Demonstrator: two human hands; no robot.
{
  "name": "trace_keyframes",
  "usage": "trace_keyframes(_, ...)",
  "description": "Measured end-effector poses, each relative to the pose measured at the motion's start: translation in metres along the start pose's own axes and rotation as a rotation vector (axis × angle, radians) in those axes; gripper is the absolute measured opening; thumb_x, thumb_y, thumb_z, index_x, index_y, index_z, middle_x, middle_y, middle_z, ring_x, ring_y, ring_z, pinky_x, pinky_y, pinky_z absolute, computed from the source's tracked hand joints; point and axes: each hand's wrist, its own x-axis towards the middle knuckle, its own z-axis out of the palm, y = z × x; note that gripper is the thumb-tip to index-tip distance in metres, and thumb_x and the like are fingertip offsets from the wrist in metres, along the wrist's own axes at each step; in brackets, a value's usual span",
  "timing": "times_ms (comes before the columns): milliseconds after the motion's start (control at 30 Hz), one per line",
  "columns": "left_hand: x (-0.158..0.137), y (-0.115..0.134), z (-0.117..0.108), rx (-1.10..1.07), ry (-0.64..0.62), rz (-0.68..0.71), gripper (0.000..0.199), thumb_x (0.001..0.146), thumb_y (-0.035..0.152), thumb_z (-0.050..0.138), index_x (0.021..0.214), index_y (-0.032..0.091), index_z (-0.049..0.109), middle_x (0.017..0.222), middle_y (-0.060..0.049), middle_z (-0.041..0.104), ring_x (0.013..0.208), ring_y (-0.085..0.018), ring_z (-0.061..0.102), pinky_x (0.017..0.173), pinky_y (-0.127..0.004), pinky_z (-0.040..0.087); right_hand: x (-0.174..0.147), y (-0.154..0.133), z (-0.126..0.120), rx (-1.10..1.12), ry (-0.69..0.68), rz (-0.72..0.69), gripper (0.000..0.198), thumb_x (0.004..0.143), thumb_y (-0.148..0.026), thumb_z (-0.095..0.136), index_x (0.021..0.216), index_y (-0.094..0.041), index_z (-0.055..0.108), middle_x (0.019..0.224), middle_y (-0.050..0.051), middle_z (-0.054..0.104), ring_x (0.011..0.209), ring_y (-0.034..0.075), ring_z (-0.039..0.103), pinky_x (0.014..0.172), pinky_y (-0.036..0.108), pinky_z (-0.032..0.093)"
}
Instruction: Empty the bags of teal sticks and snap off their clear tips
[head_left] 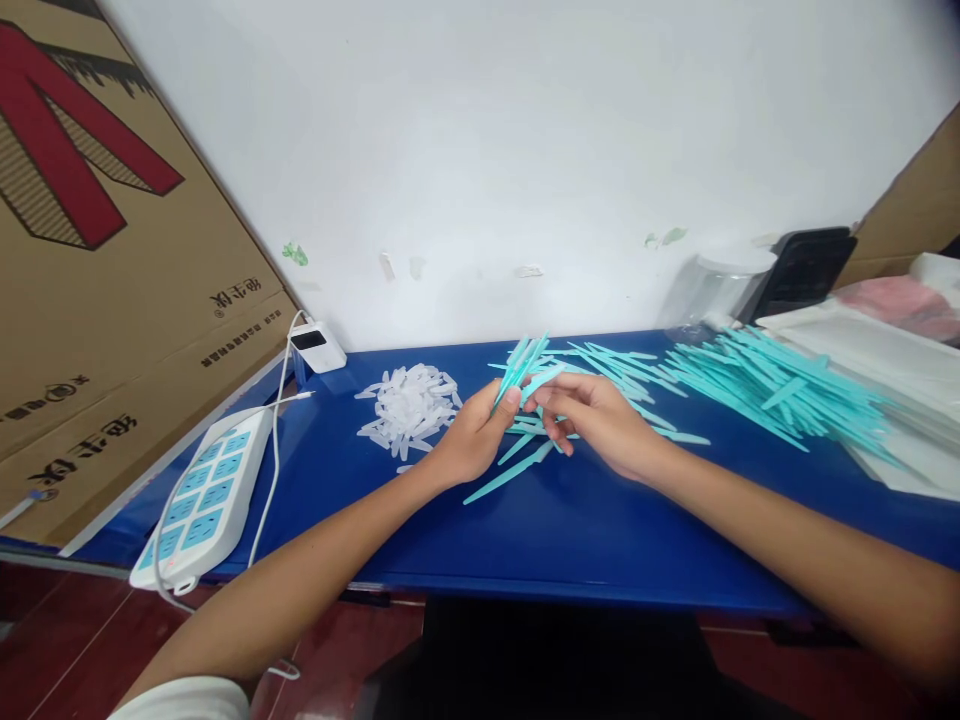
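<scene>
Close together over the blue table point(600, 550), both my hands are closed on slim turquoise plastic knives. My left hand point(472, 432) grips a small bundle of turquoise knives point(525, 358), fanned upward. My right hand point(600, 415) pinches a single turquoise knife point(544, 381) beside the bundle, its lower end partly hidden by fingers. More turquoise knives point(626, 370) lie scattered behind and under my hands, and a loose knife point(510, 474) rests in front of them. Left of my hands is a heap of small whitish translucent pieces point(411, 405).
A dense turquoise pile point(780, 385) lies at the right, against white packaging point(900, 440). Behind it stand a clear jar point(724, 285) and a black object point(802, 270). A power strip point(210, 500), cable point(275, 450) and white device point(319, 346) are at the left, beside a cardboard box point(172, 300).
</scene>
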Motion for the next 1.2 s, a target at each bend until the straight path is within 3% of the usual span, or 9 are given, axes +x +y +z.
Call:
trace_keyframes(267,-0.001,0.004,-0.001,0.143,0.032,0.095,0.037,0.109,0.051,0.047,0.109,0.018,0.064,0.099,-0.006,0.063,0.090,-0.021,0.055,0.084,-0.031,0.045,-0.003,0.005,0.003,-0.005,0.156,-0.051,0.048,0.083,-0.065,0.080,0.086,-0.020,0.067,0.075,0.002,0.067,0.048,0.010,0.053,0.038,0.026,0.044)
trace_keyframes(533,0.008,-0.003,-0.012,0.009,0.314,0.016,0.042,0.103,0.061,0.056,0.093,0.021,0.057,0.070,0.004,0.045,0.061,-0.012,0.040,0.057,-0.024,0.036,0.020,-0.004,-0.043,0.059,0.460,-0.120,0.033,0.078,-0.043,0.090,0.086,-0.017,0.072,0.078,0.002,0.064,0.055,0.008,0.053,0.041,0.021,0.040)
trace_keyframes(600,0.013,-0.004,-0.018,-0.092,0.376,-0.022,0.046,0.100,0.067,0.058,0.094,0.022,0.055,0.065,0.007,0.037,0.053,-0.010,0.031,0.050,-0.021,0.030,0.020,0.000,-0.045,-0.028,0.389,-0.006,0.028,0.081,-0.038,0.087,0.090,-0.015,0.075,0.079,0.003,0.065,0.052,0.007,0.050,0.039,0.021,0.039)
trace_keyframes(700,0.016,0.000,-0.024,-0.220,0.357,-0.088,0.054,0.098,0.075,0.053,0.093,0.022,0.053,0.063,0.009,0.029,0.047,-0.007,0.021,0.043,-0.019,0.021,0.015,0.011,-0.026,-0.109,0.069,0.147,0.030,0.089,-0.037,0.080,0.107,-0.012,0.077,0.086,0.007,0.072,0.052,0.008,0.054,0.044,0.023,0.048)
trace_keyframes(800,0.015,0.004,-0.022,-0.330,0.302,-0.137,0.061,0.098,0.081,0.044,0.092,0.021,0.054,0.062,0.009,0.027,0.044,-0.007,0.018,0.040,-0.020,0.016,0.013,0.019,-0.002,0.005,-0.151,0.094,0.047,0.092,-0.036,0.075,0.135,-0.019,0.068,0.131,0.015,0.072,0.078,0.016,0.072,0.063,0.032,0.064)
trace_keyframes(867,0.013,0.005,-0.018,-0.351,0.270,-0.135,0.059,0.098,0.079,0.046,0.093,0.021,0.054,0.061,0.009,0.027,0.045,-0.007,0.018,0.041,-0.020,0.016,0.014,0.021,0.004,0.046,-0.131,0.030,0.055,0.092,-0.036,0.073,0.145,-0.023,0.061,0.150,0.016,0.062,0.089,0.018,0.075,0.065,0.034,0.065)
trace_keyframes(933,0.012,0.004,-0.014,-0.316,0.249,-0.133,0.055,0.098,0.075,0.053,0.091,0.020,0.054,0.063,0.009,0.030,0.047,-0.007,0.020,0.043,-0.020,0.018,0.015,0.020,0.002,-0.039,-0.022,-0.019,0.052,0.092,-0.038,0.072,0.141,-0.021,0.063,0.140,0.015,0.068,0.077,0.016,0.072,0.053,0.029,0.058)
trace_keyframes(1067,0.008,0.003,-0.009,-0.077,0.265,-0.047,0.048,0.101,0.066,0.056,0.087,0.020,0.051,0.072,0.004,0.043,0.060,-0.011,0.038,0.056,-0.023,0.034,0.011,0.009,-0.007,-0.245,0.231,-0.134,0.037,0.090,-0.053,0.074,0.103,-0.018,0.073,0.088,0.006,0.074,0.054,0.010,0.057,0.042,0.023,0.042)
trace_keyframes(1200,0.003,0.002,-0.006,0.231,0.223,0.092,0.036,0.109,0.051,0.050,0.091,0.020,0.052,0.081,0.002,0.051,0.076,-0.015,0.047,0.072,-0.027,0.038,0.002,-0.004,-0.004,-0.237,0.244,-0.104,0.052,0.084,-0.070,0.075,0.085,-0.019,0.070,0.066,0.003,0.066,0.045,0.011,0.052,0.037,0.024,0.037)
